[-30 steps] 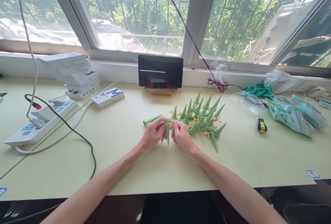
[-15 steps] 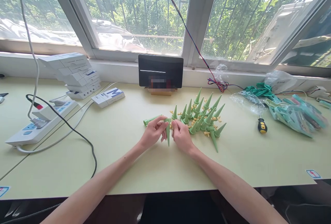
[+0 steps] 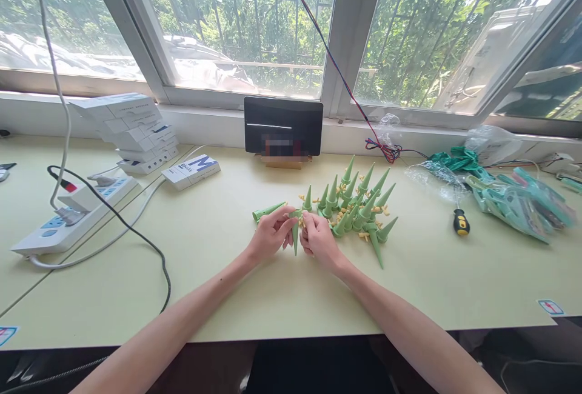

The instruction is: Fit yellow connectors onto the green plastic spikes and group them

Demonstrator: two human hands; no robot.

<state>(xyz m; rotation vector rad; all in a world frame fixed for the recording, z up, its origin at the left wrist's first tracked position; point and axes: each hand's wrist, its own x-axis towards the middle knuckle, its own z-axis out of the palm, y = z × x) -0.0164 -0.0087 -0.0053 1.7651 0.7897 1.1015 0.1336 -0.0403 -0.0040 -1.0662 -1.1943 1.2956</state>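
Observation:
Pinched in my left hand (image 3: 271,233) is a green plastic cone (image 3: 295,237), its narrow tip turned down. My right hand (image 3: 319,235) is closed close beside the cone's wide end, thumb and forefinger pressed together. Whatever sits in that pinch is too small and covered to make out. Several more green cones (image 3: 364,215) with small yellow pieces (image 3: 364,236) stand and lie in a cluster to the right, just beyond my right hand. Behind my left hand lies a green tapered piece (image 3: 267,212) on its side.
A dark tablet (image 3: 282,127) stands at the back. On the left are stacked white boxes (image 3: 131,130), a flat white box (image 3: 191,171) and a power strip (image 3: 75,218) with cables. On the right lie a screwdriver (image 3: 461,222) and bags of green parts (image 3: 509,200).
My right hand's fingers have shifted slightly beside the cone, and the cone has moved a little to the left. The cluster of cones stays as it was.

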